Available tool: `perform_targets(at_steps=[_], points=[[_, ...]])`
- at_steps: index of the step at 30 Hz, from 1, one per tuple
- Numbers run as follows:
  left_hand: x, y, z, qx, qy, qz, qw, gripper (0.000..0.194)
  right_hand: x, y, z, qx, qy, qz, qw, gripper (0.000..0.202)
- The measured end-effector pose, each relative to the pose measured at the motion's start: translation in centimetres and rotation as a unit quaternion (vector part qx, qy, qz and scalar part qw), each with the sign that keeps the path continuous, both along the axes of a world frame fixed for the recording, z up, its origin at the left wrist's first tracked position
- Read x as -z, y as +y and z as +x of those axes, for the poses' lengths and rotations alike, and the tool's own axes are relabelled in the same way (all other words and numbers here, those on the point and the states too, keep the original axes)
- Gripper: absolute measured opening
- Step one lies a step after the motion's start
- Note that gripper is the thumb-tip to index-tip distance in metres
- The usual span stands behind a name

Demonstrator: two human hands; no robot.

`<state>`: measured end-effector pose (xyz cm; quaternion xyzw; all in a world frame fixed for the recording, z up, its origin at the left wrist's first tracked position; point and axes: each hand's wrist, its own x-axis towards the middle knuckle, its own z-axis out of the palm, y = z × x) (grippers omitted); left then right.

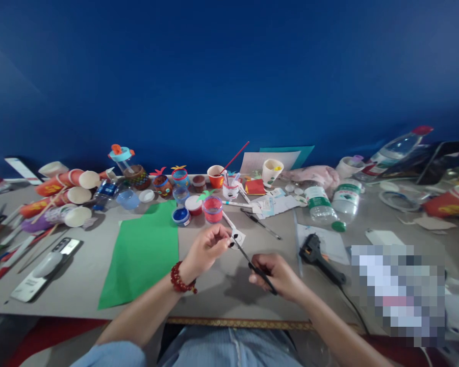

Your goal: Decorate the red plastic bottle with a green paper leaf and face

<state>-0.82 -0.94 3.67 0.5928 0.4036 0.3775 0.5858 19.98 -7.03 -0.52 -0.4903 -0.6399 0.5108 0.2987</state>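
Note:
My left hand (210, 248), with a red beaded bracelet at the wrist, pinches a small white paper piece (239, 237) bearing black spots. My right hand (274, 275) is closed round the dark handles of a pair of scissors (262, 276). The blades point up and left and meet the paper beside my left fingertips. Whether the blades are parted is too small to tell. Both hands are over the grey table, near its front edge.
Green paper (149, 255) lies left of my hands. Paint pots (213, 209) and paper cups stand behind them. A black glue gun (321, 259) with a cord lies to the right, near plastic bottles (320, 204). A phone (48, 269) is at the far left.

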Motion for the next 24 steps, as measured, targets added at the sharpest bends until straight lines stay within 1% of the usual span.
perform_targets(at_steps=[4, 7, 13, 19, 24], points=[[0.2, 0.1, 0.0, -0.002, -0.006, -0.003, 1.0, 0.015, 0.1, 0.1, 0.1, 0.002, -0.028, 0.039, 0.999, 0.06], [0.2, 0.0, 0.2, -0.005, -0.023, -0.016, 1.0, 0.017, 0.3, 0.2, 0.0, 0.003, -0.04, 0.052, 0.998, 0.06], [0.6, -1.2, 1.0, -0.003, -0.137, -0.059, 0.989, 0.02, 1.0, -0.2, -0.5, 0.037, -0.048, 0.061, 0.996, 0.056], [1.3, -2.4, 1.6, -0.006, -0.185, -0.062, 0.981, 0.018, 1.4, -0.3, -1.3, 0.074, -0.076, 0.088, 0.99, 0.053], [1.5, -2.7, 2.3, -0.025, -0.235, -0.097, 0.967, 0.013, 1.1, -0.5, -2.0, 0.114, -0.079, 0.103, 0.985, 0.05]])
